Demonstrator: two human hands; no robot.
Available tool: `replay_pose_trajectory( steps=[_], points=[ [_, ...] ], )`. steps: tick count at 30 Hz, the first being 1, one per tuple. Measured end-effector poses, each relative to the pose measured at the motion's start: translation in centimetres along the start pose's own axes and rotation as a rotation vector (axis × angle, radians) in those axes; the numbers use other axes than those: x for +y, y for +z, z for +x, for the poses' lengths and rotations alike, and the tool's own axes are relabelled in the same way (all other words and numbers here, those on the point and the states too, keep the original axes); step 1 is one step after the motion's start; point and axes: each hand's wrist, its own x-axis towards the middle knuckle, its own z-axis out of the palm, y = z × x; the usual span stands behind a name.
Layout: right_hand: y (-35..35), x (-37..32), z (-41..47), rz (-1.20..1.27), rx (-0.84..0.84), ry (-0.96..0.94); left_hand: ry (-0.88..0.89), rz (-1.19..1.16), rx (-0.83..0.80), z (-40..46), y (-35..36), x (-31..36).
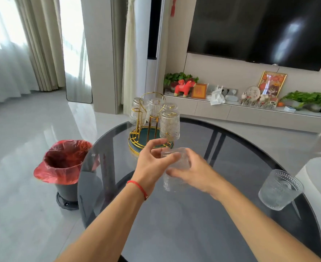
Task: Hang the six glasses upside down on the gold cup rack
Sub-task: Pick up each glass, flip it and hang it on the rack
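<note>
Glasses: clear, ribbed, embossed tumblers, six counted. Four hung upside down on gold cup rack [149, 118], which stands on far left part of round dark glass table [231, 205]. Nearest hung glass [169, 125] on the rack's right side, mouth down; leftmost hung glass [137, 113] partly behind the gold wire; two more hung glasses [155, 108] toward the back. Rack: thin gold wire frame with looped top handle, round green tray base with gold rim.

Fifth glass, held glass [174, 171], raised above the table in front of the rack, gripped between both hands, blurred; orientation hard to confirm. Sixth glass, upright glass [280, 190], standing mouth up near right edge of table, well apart from hands and rack.

Left hand [152, 167]: fingers curled, thumb across upper part of held glass, index finger extended toward rack base. Red string bracelet [138, 189] on left wrist.

Right hand [197, 173]: closed around right side of held glass, fingers wrapped across its front.

Off the table, at left on the floor: bin with red liner [65, 163].
</note>
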Motion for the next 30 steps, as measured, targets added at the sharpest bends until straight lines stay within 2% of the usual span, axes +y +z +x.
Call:
replay_pose_trajectory(
  steps=[4, 5, 9, 12, 19, 25, 30],
  points=[
    [-1.0, -2.1, 3.6, 0.062, 0.053, -0.046, -0.091, -0.051, 0.131, 3.8, -2.5, 0.1],
    [-1.4, -2.8, 4.4, 0.098, 0.07, -0.075, -0.095, 0.032, 0.147, 4.6, -3.2, -0.3],
    [-1.7, -7.1, 8.5, 0.229, 0.211, -0.22, 0.201, 0.848, 0.058, 6.2, -4.9, -4.0],
    [-1.1, -10.4, 11.5, 0.176, 0.322, -0.323, 0.309, 1.115, -0.047, 6.8, -5.0, -6.2],
    [1.1, -13.4, 17.9, 0.031, 0.366, -0.355, 0.177, 1.304, -0.161, 7.0, -5.4, -6.4],
    [2.8, -11.6, 20.8, -0.066, 0.366, -0.193, 0.118, 1.277, -0.23, 7.1, -6.2, -6.2],
    [4.4, -10.5, 21.3, -0.192, 0.36, -0.114, 0.11, 1.256, -0.225, 7.1, -6.0, -6.1]
  ],
)
